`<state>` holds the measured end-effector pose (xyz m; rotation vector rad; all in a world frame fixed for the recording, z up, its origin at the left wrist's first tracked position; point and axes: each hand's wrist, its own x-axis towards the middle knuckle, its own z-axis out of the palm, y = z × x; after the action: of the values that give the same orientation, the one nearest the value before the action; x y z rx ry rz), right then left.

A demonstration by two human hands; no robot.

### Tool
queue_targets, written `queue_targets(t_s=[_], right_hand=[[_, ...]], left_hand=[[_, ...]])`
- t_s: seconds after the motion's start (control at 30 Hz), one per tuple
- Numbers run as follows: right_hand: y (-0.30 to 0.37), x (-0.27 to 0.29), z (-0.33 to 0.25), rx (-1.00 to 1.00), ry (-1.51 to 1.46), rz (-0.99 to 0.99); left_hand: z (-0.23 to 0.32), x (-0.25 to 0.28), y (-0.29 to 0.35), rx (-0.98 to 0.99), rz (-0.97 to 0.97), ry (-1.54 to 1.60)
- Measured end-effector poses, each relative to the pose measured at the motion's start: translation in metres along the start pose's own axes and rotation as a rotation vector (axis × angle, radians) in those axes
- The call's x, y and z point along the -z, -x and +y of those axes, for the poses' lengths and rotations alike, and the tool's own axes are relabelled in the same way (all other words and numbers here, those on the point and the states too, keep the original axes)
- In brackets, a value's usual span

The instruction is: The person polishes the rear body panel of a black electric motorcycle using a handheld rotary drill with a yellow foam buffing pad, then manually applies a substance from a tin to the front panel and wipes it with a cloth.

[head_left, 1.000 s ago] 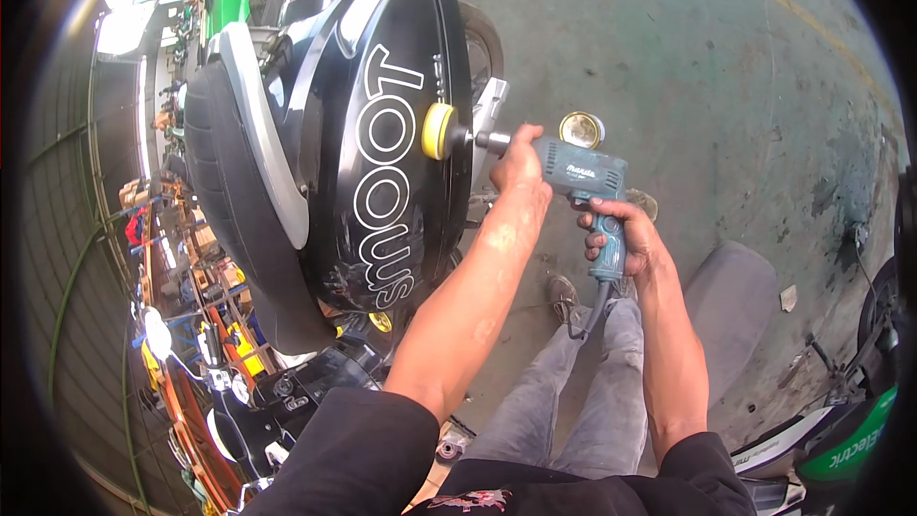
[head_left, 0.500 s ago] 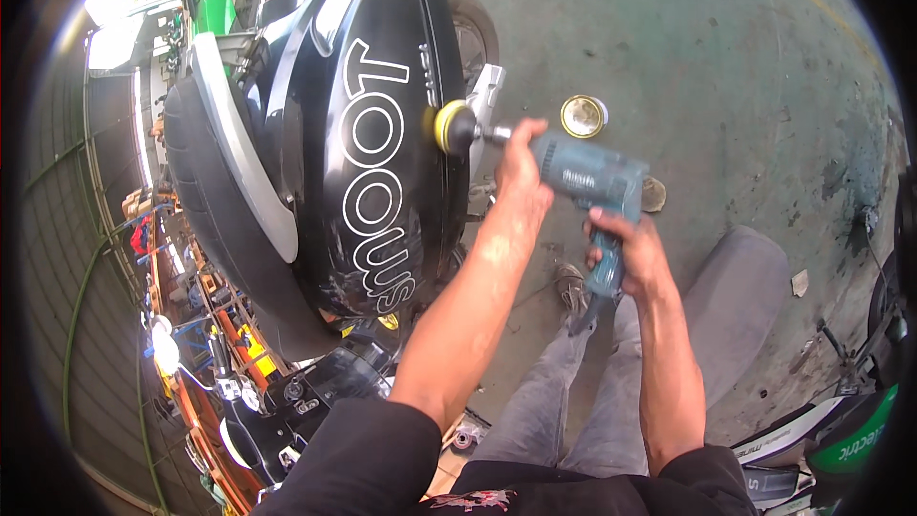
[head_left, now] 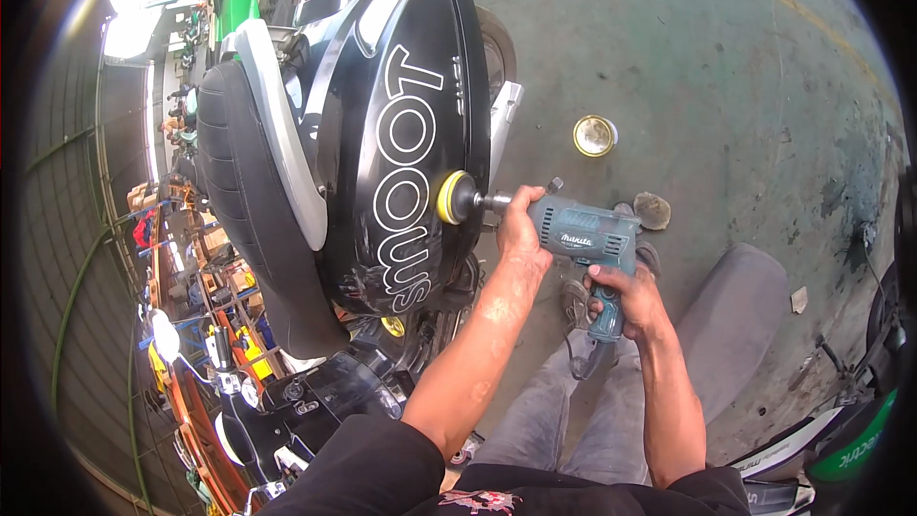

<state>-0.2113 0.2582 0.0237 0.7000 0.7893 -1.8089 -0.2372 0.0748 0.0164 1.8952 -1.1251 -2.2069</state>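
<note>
A teal electric drill [head_left: 585, 231] with a round yellow and black polishing pad [head_left: 453, 198] on its chuck is held sideways in both my hands. My left hand [head_left: 522, 234] grips the front of the drill body, just behind the chuck. Around the pistol grip my right hand [head_left: 629, 300] is closed, fingers near the trigger. The pad's face meets the glossy black side panel [head_left: 349, 186] of a scooter, beside its large white outlined lettering. Whitish smears show on the panel's lower part.
The scooter's black seat [head_left: 244, 201] and grey grab rail [head_left: 282, 143] lie left of the panel. On the floor are an open round tin [head_left: 594, 136] and a round beige pad-like piece [head_left: 652, 211]. A green and white scooter part [head_left: 855, 454] stands at lower right.
Along the panel, the pad has moved lower, toward me, with the drill and both hands. The view has shifted slightly, so the scooter appears farther right.
</note>
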Motion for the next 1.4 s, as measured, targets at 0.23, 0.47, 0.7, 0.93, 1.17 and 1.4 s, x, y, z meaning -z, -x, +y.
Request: queue_targets(t_s=[0.23, 0.47, 0.7, 0.93, 1.17, 1.4], right_hand=[[-0.006, -0.015, -0.031, 0.054, -0.092, -0.013], [0.030, -0.048, -0.047, 0.083, -0.094, -0.092], [0.087, -0.105, -0.064, 0.259, 0.268, -0.052], [0.074, -0.082, -0.040, 0.223, 0.221, 0.094], [0.027, -0.029, -0.003, 0.089, 0.058, 0.100], [0.050, -0.044, 0.013, 0.153, 0.050, 0.051]], left_hand=[[0.030, -0.051, -0.004, -0.064, 0.008, -0.032], [0.065, -0.050, 0.045, -0.189, -0.024, -0.035], [0.108, -0.022, 0.109, -0.180, -0.253, 0.167], [0.064, -0.010, 0.063, -0.039, -0.265, 0.159], [0.011, -0.002, 0.009, 0.053, -0.052, 0.088], [0.024, 0.013, 0.053, -0.084, -0.126, 0.083]])
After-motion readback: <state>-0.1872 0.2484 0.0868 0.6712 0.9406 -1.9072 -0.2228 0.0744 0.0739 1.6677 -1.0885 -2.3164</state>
